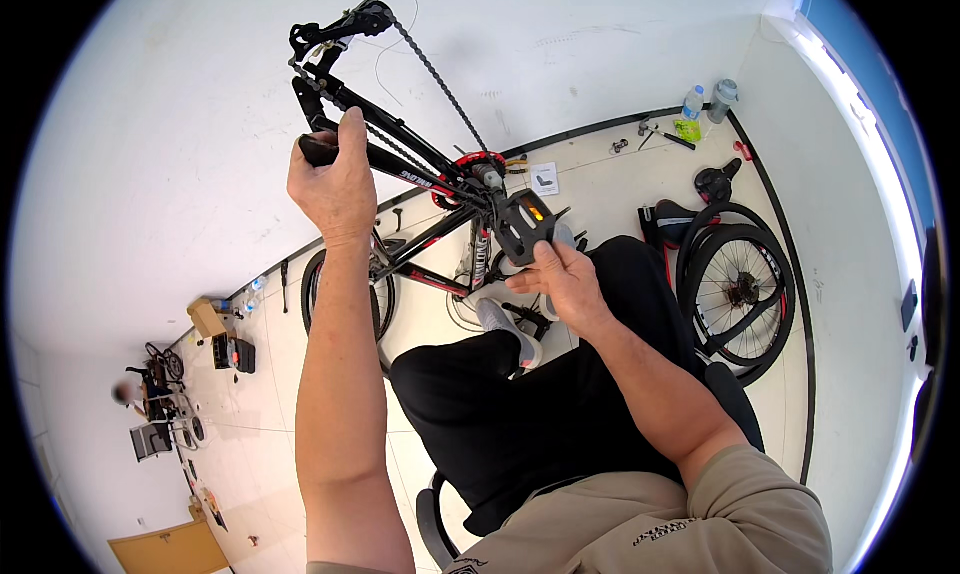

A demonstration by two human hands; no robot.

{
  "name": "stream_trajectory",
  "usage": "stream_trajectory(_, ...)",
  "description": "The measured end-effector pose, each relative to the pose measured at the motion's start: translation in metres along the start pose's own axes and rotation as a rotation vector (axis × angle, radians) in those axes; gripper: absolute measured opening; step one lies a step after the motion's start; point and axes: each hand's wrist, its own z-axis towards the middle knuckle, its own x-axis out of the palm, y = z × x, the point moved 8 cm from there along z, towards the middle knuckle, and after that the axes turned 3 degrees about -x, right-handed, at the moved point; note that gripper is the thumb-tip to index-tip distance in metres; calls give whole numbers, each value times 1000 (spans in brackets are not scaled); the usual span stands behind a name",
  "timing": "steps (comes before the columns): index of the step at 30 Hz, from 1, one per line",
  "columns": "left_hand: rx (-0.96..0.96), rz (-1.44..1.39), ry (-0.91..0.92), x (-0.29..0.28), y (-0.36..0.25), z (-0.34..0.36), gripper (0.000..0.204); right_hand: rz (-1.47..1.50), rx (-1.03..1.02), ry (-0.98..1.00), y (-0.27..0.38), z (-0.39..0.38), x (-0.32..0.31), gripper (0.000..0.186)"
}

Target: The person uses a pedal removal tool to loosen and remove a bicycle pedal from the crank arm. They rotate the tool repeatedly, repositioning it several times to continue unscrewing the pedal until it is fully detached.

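A black and red bicycle frame point(425, 267) is held tilted in front of me, its rear end raised at upper left. My left hand point(338, 189) is closed round one of the black rear tubes of the frame, thumb pointing up. Close to my knees, my right hand point(567, 286) grips the lower edge of a black pedal point(518, 236) with an orange reflector. The pedal is beside the crank and the red chainring point(482, 160). A slack chain point(437, 79) runs from the chainring up to the rear derailleur point(372, 16), where a thin cable curls loose.
Removed wheels point(745, 292) and a saddle point(672, 220) lie on the floor to the right. Small tools point(672, 137), a water bottle point(693, 102) and a paper sheet point(543, 179) are along the wall. A cardboard box point(207, 317) and toolbox point(232, 353) stand left. Another person sits farther off.
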Motion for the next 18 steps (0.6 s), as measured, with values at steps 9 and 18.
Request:
stream_trajectory(9,21,-12,5,-1,1,1,41,69,75,-20,0,1,-4,45)
stream_trajectory(18,9,-8,12,1,-1,1,40,63,21,23,-12,4,-11,29)
